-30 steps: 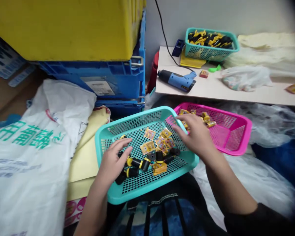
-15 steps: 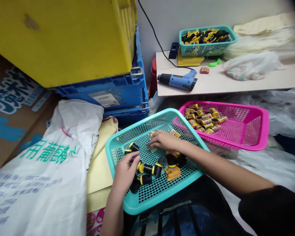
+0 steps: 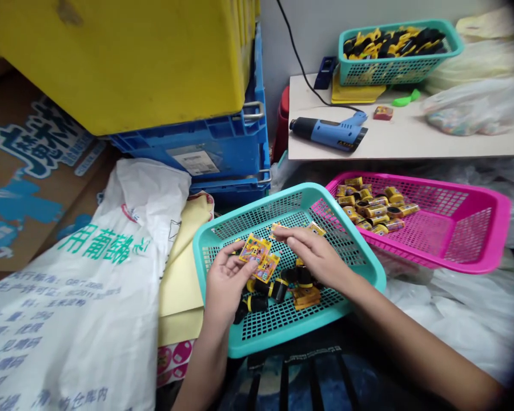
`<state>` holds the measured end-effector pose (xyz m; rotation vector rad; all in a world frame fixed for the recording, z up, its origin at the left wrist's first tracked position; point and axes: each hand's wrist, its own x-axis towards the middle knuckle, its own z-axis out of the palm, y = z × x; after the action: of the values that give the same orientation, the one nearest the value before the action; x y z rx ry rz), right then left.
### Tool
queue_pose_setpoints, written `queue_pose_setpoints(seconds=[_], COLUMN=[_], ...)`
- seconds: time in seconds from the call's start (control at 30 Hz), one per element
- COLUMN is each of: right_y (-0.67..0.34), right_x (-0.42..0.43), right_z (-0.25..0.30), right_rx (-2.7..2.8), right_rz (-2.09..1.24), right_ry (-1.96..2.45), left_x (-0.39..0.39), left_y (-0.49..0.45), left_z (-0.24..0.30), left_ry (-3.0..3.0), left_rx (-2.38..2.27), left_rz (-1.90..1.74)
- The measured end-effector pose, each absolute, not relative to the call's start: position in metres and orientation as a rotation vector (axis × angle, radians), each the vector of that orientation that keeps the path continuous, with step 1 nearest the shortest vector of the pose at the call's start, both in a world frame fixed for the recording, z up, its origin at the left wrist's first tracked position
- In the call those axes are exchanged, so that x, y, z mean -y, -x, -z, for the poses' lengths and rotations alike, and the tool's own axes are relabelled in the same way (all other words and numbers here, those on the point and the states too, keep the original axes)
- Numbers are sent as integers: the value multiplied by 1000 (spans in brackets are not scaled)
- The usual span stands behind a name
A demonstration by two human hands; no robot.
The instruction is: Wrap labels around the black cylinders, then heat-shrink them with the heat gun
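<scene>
Printed yellow cards (image 3: 256,252) are held in a small bunch at lower middle of the frame, just above a teal plastic mesh basket (image 3: 257,212). The left hand (image 3: 227,282) has them, its grip closed on their lower edge with the fingers curled up behind them. The right hand (image 3: 314,257) is just beside them on the right, over the same basket. Its grip is nearly pressed together, fingertips next to another small card (image 3: 316,229), but whether it pinches that card I cannot tell.

Under the hands, black cylinders with yellow bands (image 3: 261,288) lie in the teal basket along with a yellow packet (image 3: 306,298). To the right, a magenta mesh basket (image 3: 499,220) holds a heap of gold-labelled cylinders (image 3: 368,208). At upper right a table (image 3: 411,142) carries a blue hot-air gun (image 3: 328,130), a second teal basket (image 3: 389,71) full of black-and-yellow parts, and a plastic bag (image 3: 471,108). At upper left a yellow crate (image 3: 111,57) sits on blue crates (image 3: 223,148). A white woven sack (image 3: 81,297) with green lettering fills the lower left.
</scene>
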<state>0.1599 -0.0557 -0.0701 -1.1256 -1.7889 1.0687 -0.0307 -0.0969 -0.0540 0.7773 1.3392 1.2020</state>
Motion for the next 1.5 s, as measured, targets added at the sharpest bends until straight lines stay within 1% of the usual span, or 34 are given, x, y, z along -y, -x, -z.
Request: queue_pose_setpoints(seconds=[0.1,0.17,0.27,0.37,0.43,0.53,0.63,0.83,0.93,1.03,1.13,1.2,1.27,1.37,1.43,1.5], right_y=[-152,-146,-141,-141,-141,-134,-122,-110,-102,-83,-64,-61,-69,-96,-117,-132], right_x=[54,53,52,52,51,49,49,46,44,52,65,70,69,63,59,59], right_z=[71,72,67,54,47,45,50,54,63,84,107,115,113,100,90,81], right_rx=[1581,1517,1513,1849,2032,1949,1777,1900,1965,2266,2511,2527,2364,1835,1460,1199], right_rz=[-1485,-1580,-1432,-1232,-1165,-1246,-1362,-1120,-1117,-1062,-927,-923,-1004,-1249,-1441,-1579], right_ry=[1140,1156,1236,1239,1178,1087,1099,1094,1272,1539,1452,1318,1257,1239,1143,1008], left_x=[98,99,97,94,91,88,88,89,87,86,86,87,90,95,99,101], left_y=[30,30,34,38,39,37,34,44,55,64,67,68,70,73,74,72], left_z=[57,61,64,60,54,50,51,54,57,62,66,67,67,67,68,69], left_ry=[-892,-952,-1068,-1174,-1178,-1097,-943,-879,-868,-841,-794,-756,-732,-747,-772,-785], left_rx=[-1361,-1371,-1427,-1449,-1401,-1376,-1353,-1309,-1378,-1464,-1529,-1539,-1534,-1500,-1479,-1468], left_rz=[-1138,-1078,-1043,-1115,-1108,-1190,-1293,-1277,-1340,-1410,-1439,-1455,-1473,-1445,-1384,-1330])
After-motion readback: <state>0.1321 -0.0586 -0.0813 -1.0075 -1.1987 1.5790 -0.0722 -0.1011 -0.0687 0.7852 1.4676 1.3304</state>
